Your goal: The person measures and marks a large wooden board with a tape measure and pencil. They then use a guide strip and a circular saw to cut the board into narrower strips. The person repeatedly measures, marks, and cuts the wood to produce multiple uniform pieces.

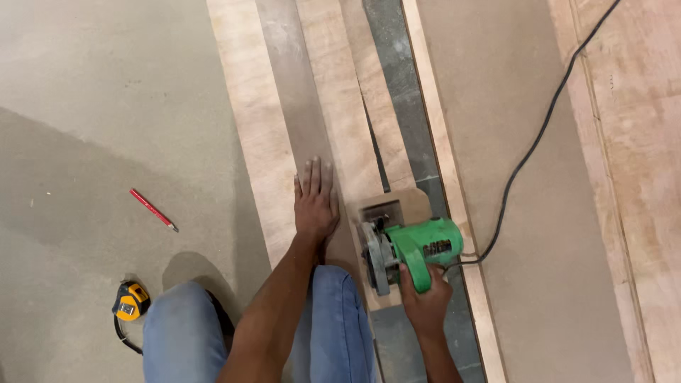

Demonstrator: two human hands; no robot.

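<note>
My right hand grips the handle of a green circular saw that rests on a narrow plywood strip. The saw's blade and base plate sit at the near end of a thin cut line running up the strip. My left hand lies flat, fingers spread, pressing on the board just left of the saw. A black power cord runs from the saw up to the right. My knees in blue jeans are below the hands.
A red pencil and a yellow tape measure lie on the grey sheet at the left. More long plywood strips and a large brown board lie side by side on the floor.
</note>
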